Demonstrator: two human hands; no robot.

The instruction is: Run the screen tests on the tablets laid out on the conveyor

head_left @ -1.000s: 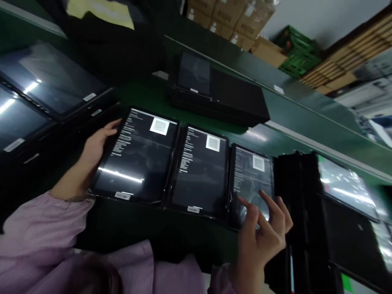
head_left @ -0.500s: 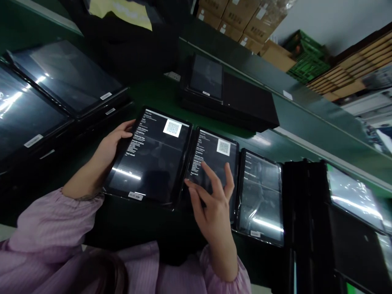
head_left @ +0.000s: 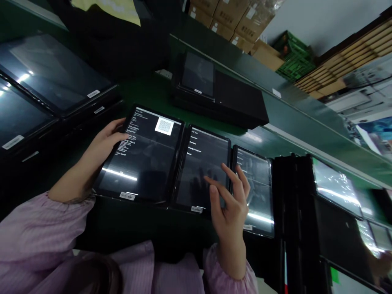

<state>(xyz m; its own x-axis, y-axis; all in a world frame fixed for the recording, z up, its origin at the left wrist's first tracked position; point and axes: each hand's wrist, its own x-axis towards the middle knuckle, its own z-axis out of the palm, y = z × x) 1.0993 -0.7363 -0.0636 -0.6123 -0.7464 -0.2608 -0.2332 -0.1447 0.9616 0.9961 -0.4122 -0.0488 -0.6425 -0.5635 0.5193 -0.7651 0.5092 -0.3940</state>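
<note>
Three lit tablets lie side by side on the dark green bench. The left tablet (head_left: 147,163) shows text and a QR code; my left hand (head_left: 107,141) rests on its upper left edge, thumb over the screen, and seems to grip it. A short text list is on the middle tablet (head_left: 196,167). Over that tablet's lower right part hovers my right hand (head_left: 229,196), fingers spread and holding nothing. Whether its index fingertip touches the glass is unclear. Just beyond this hand lies the right tablet (head_left: 260,188), glare on its screen.
Large stacked tablets (head_left: 61,73) are at the left. Behind, a small tablet (head_left: 198,75) sits on a black box (head_left: 241,98). Black stacks (head_left: 292,196) and more screens stand at the right. Cartons (head_left: 229,18) and a green crate (head_left: 294,57) are farther back.
My right hand has moved right across the middle tablet. That tablet's screen has switched from the QR code page to a short list. The whole view has shifted slightly.
</note>
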